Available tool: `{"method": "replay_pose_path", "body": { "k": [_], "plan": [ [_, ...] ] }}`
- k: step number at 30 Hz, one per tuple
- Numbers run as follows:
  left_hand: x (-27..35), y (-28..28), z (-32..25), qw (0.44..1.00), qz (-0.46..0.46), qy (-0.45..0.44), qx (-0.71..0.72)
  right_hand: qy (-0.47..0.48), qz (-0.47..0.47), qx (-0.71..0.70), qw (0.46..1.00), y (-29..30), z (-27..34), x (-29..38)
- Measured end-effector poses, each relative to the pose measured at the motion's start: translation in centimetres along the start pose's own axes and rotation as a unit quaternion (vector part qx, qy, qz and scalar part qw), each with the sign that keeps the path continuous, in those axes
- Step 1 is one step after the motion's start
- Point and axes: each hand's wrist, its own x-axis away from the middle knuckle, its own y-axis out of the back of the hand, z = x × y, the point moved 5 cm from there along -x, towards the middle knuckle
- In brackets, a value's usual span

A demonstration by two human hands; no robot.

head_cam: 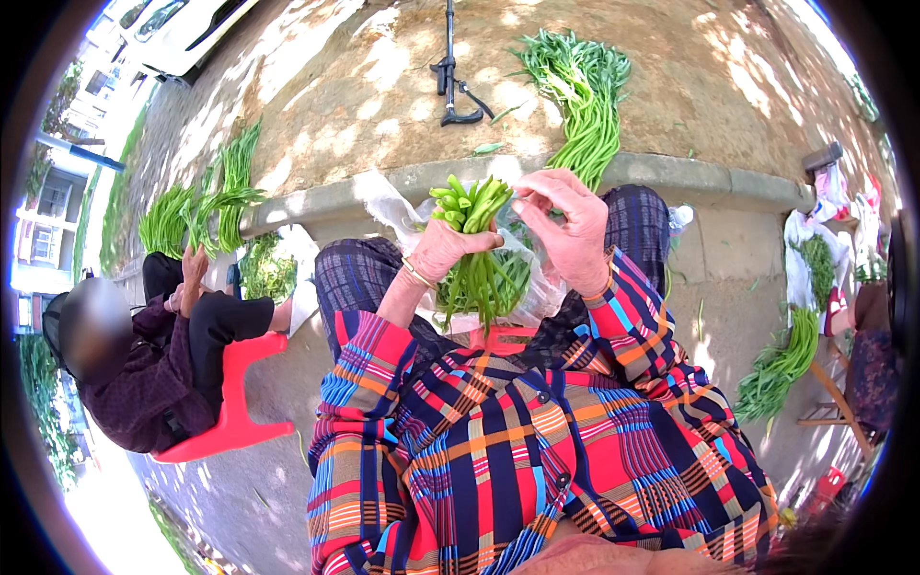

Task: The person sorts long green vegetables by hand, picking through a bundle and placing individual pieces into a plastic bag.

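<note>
My left hand (pixel 449 251) is closed around a bunch of green leafy-vegetable stems (pixel 471 205), cut ends pointing away from me and leaves hanging down below the fist. My right hand (pixel 564 223) is beside the cut ends, thumb and forefinger bent towards each other near the stems; whether a stem is between them cannot be told. Under both hands, a plastic bag (pixel 535 287) with loose green leaves lies between my knees. A long heap of the same greens (pixel 582 115) rests on the dirt and over the kerb ahead of me.
A black walking cane (pixel 451 79) lies on the dirt beyond the stone kerb (pixel 661 170). On the left a person sits on a red plastic stool (pixel 244 388), handling greens (pixel 233 194). More greens (pixel 787 359) lie on the right near another seated person. A pale vehicle (pixel 187 36) stands far left.
</note>
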Motion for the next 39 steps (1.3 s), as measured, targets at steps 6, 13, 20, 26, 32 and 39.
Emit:
{"method": "replay_pose_path", "body": {
  "k": [6,13,20,26,32,39],
  "plan": [
    [-0.3,0.3,0.8,1.0,0.011,0.009,0.018,0.078,0.034,0.077,0.993,-0.5,0.6,-0.2],
    [-0.4,0.4,0.9,0.999,0.006,0.023,0.035,0.195,0.098,0.206,0.954,-0.7,1.2,0.0],
    [-0.4,0.6,-0.1,0.999,0.009,-0.001,-0.038,0.34,0.199,0.366,0.843,-1.0,1.6,0.6],
    [-0.1,0.4,0.0,1.0,0.006,-0.007,-0.009,0.329,0.32,0.439,0.772,-1.7,1.5,0.1],
    [-0.1,0.3,0.1,1.0,0.012,-0.006,-0.009,0.33,0.337,0.467,0.747,-1.7,1.2,0.4],
    [-0.1,-0.1,-0.4,0.999,0.033,0.002,-0.028,0.335,0.24,0.424,0.806,-1.6,0.1,-0.2]
  ]
}}
